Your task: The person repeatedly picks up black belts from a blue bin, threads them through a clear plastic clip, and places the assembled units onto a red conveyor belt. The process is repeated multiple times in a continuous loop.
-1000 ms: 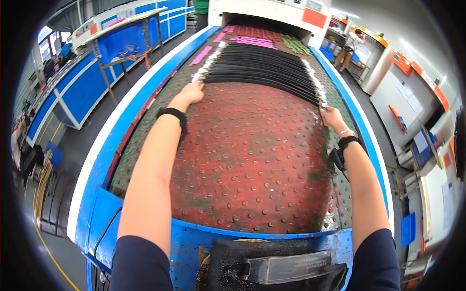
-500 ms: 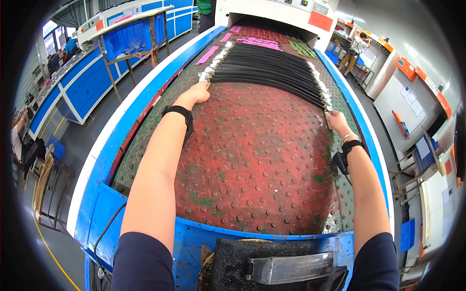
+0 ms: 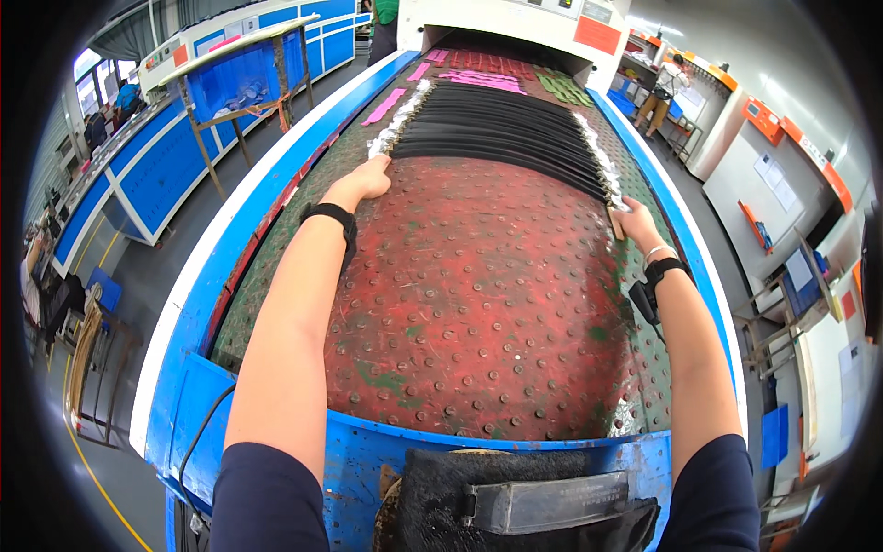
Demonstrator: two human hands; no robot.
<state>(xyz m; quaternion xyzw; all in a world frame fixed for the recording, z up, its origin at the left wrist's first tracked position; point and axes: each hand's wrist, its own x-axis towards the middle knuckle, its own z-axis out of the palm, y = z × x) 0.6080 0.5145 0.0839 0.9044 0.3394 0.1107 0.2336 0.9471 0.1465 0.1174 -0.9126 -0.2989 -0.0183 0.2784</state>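
Dark navy short sleeves; black wristband each wrist; thin silver bracelet on right wrist.

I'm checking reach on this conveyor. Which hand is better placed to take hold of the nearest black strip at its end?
Probably the left hand: its fingertips touch the silver-tipped end of the black strips at the belt's left edge. The right hand sits just short of their right ends and seems to hold a small flat piece.

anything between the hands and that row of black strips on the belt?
Nothing visible. The left hand and right hand already reach the near corners of the black strips; only bare studded belt lies near them.
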